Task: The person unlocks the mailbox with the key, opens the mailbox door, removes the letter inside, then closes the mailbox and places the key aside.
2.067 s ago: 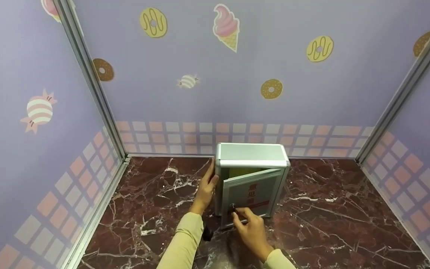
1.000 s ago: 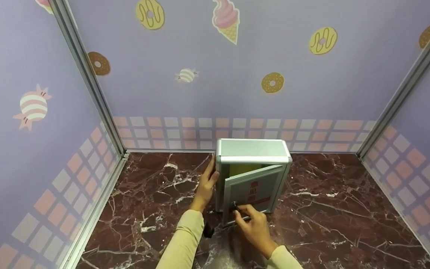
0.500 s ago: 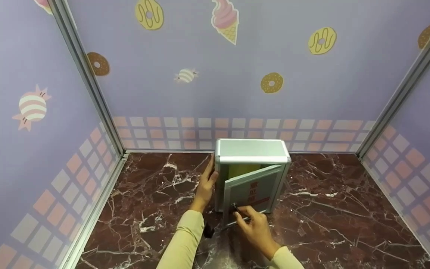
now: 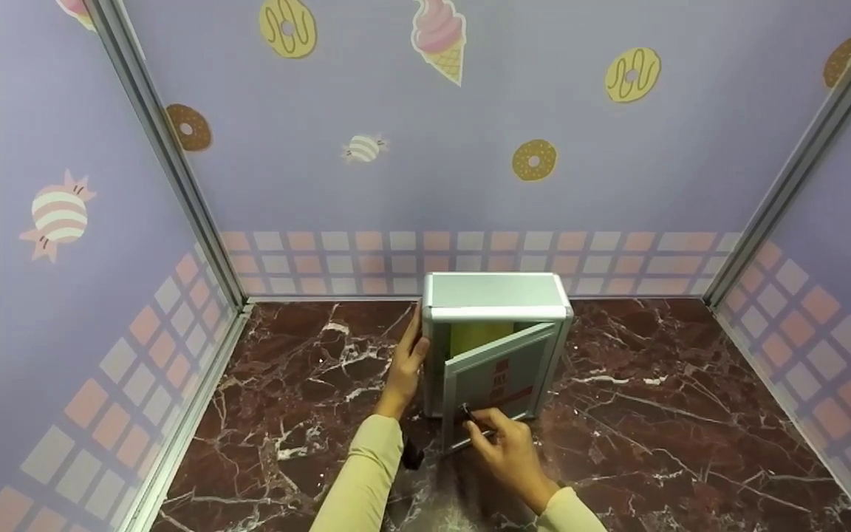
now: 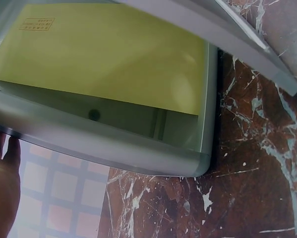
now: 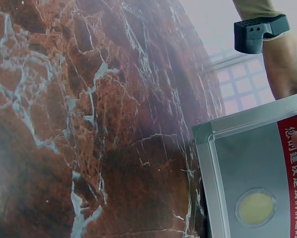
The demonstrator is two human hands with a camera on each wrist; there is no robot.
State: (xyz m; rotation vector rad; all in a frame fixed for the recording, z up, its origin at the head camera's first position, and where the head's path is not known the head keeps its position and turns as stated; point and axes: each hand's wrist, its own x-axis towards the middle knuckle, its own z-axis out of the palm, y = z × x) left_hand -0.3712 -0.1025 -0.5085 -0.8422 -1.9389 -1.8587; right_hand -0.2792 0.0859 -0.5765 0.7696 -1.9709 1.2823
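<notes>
We see the left hand [image 4: 400, 377] straight-fingered against the box [image 4: 496, 292], the right hand [image 4: 508, 449] pinching perhaps a key [image 4: 468, 415] at its ajar door [image 4: 525, 366].

Before you, the box [image 4: 498, 292] stands on the worktop [image 4: 307, 414] in front of the back wall [image 4: 470, 192], a sheet [image 5: 113, 54] inside it behind the ajar door [image 4: 525, 366], your left hand [image 4: 402, 373] against the box's left side and your right hand [image 4: 508, 449] before the door's lower left part.
</notes>
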